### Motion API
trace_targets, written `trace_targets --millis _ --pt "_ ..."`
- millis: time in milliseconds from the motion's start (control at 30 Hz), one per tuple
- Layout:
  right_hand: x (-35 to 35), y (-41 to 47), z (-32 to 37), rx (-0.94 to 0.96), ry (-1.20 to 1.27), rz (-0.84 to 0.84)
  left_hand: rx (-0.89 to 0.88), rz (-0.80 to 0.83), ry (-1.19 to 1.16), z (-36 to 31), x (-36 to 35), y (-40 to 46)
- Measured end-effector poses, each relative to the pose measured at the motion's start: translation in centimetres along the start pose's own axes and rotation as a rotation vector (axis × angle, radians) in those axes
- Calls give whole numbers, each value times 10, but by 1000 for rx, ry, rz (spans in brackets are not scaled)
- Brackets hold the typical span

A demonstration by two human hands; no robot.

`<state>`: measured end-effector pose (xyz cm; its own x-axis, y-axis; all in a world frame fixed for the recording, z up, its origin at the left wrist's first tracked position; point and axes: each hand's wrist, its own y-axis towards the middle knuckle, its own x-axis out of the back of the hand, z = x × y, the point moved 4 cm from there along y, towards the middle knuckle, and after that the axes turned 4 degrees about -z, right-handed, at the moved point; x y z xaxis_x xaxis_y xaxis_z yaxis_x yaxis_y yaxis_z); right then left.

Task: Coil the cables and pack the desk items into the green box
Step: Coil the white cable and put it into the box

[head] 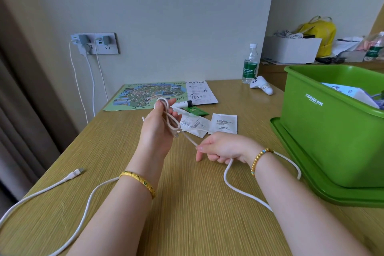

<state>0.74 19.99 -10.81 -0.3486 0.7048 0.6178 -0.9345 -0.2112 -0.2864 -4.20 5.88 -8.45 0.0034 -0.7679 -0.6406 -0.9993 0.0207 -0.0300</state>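
Grip: left hand point(160, 127) raised, thumb and fingers closed round loops of a thin white charging cable point(188, 137); right hand point(220, 147) pinches the same cable just beside it, the slack trailing over the tan wood-grain table point(187, 203). Near left: a second white cable point(68, 176), lying loose. Right: green plastic storage box point(324, 131), open, standing on its lid. Beyond the hands: white paper sachets point(223, 123). Far: printed map sheet point(145, 94), clear water bottle point(250, 65).
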Motion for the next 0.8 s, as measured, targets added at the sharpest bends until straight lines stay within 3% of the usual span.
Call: trace_targets --millis 267,367,533,667,800 --pt "3 -1 1 31 -69 -27 -60 22 23 -6 0 -1" --pt "3 -6 5 69 -60 31 -37 -52 40 -8 6 2" --pt "19 -19 10 179 170 157 -61 -156 373 -11 20 10" --pt "37 -25 10 260 458 92 -51 -11 791 -5 10 4" --pt "52 -21 5 374 689 -123 -65 304 1149 8 -2 -9"
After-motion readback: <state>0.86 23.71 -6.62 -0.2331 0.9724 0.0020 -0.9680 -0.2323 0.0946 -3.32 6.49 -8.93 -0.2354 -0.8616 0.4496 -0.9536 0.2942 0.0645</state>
